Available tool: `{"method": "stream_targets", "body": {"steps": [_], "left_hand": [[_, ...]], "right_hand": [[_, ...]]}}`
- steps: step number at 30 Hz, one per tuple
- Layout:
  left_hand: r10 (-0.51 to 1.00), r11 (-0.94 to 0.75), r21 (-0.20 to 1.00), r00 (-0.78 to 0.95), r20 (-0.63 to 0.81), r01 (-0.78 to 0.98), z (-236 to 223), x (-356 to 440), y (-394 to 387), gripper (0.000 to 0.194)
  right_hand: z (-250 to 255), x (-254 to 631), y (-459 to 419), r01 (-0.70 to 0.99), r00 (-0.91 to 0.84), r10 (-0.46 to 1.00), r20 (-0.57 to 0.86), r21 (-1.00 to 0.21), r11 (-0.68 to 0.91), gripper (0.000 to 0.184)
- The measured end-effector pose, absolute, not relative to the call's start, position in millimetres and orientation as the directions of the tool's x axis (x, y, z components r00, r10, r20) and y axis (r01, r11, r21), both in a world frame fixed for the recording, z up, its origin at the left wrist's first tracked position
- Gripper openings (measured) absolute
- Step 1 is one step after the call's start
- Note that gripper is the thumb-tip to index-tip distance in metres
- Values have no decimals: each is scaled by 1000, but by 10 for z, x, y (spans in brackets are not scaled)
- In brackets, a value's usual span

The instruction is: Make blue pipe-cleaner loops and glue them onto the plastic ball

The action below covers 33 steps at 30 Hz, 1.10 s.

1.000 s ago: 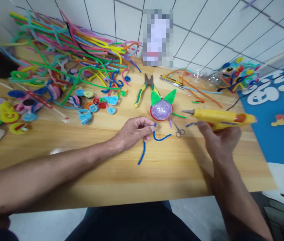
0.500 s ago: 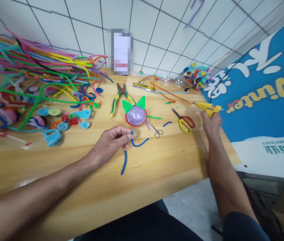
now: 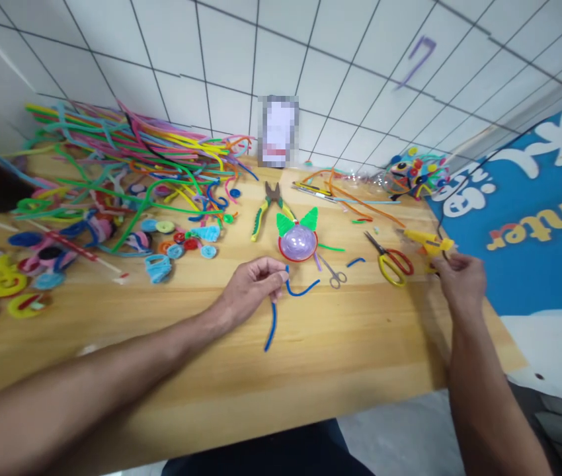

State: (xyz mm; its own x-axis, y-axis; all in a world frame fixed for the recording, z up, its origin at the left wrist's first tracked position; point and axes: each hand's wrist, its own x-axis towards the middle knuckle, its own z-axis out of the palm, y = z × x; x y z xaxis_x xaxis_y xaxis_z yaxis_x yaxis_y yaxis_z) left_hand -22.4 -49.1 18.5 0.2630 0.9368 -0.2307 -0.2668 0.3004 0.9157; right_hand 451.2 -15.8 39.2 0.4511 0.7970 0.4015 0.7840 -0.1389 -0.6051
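My left hand [image 3: 256, 284] is closed in a pinch on a blue pipe cleaner [image 3: 272, 327]. One end hangs below the fingers, and a curved blue length extends to the right; whether they are one piece is hidden. My right hand [image 3: 462, 281] has its fingers curled round the handle end of a yellow hot glue gun [image 3: 427, 242], whose nozzle points left. Just beyond my left hand sits a clear dome over a purple coil [image 3: 299, 242], with a red rim and two green leaf shapes [image 3: 307, 222] behind it.
Pliers [image 3: 274, 198], small metal scissors [image 3: 334, 274] and red-and-yellow scissors [image 3: 393, 261] lie around the dome. Loose pipe cleaners [image 3: 162, 149] and coiled pieces [image 3: 157, 268] cover the left side. A blurred phone [image 3: 278, 132] leans on the tiled wall. A blue printed banner [image 3: 549, 251] stands at right.
The view has swung left, so everything appears shifted right and lower. My right hand has drawn slightly right along the glue gun. My left hand keeps its pinch on the blue pipe cleaner.
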Motion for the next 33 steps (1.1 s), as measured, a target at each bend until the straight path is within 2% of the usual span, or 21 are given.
{"method": "stream_targets", "body": {"steps": [1, 3, 5, 7, 9, 12, 15, 21, 24, 29, 33], "left_hand": [[942, 295, 912, 249, -226, -286, 192, -218, -495, 44], [952, 277, 906, 218, -214, -320, 211, -207, -506, 45], [961, 257, 904, 191, -202, -341, 227, -201, -520, 43], [966, 246, 902, 166, -199, -355, 234, -198, -532, 42], [969, 240, 897, 152, -197, -372, 233, -195, -540, 43], [972, 227, 894, 145, -184, -386, 220, -190, -546, 46], [977, 210, 898, 126, -174, -386, 200, -187, -552, 45], [983, 178, 911, 103, -151, -372, 152, -183, -549, 34], [985, 165, 914, 113, -132, -370, 138, -184, -544, 31], [984, 143, 927, 153, -94, -347, 129, -195, -544, 28], [980, 140, 939, 181, -86, -315, 130, -212, -546, 26]], "right_hand": [[441, 4386, -243, 748, 560, 701, 441, -633, -199, 32], [518, 4008, -418, 711, 568, 720, 398, -678, -186, 29], [549, 3505, -579, 668, 438, 849, 296, -739, -87, 30], [535, 2970, -695, 583, 236, 953, 192, -813, 19, 32], [492, 2499, -746, 508, 69, 987, 148, -856, 93, 28], [414, 2034, -702, 427, -47, 991, 128, -894, 135, 23], [357, 1838, -587, 372, -63, 991, 121, -918, 136, 22], [309, 1711, -497, 237, 12, 985, 172, -958, 164, 21], [304, 1664, -534, 249, 18, 979, 201, -950, 191, 15], [342, 1619, -597, 381, -61, 957, 285, -879, 286, 2], [396, 1609, -601, 509, -163, 907, 389, -754, 415, 9]]}}
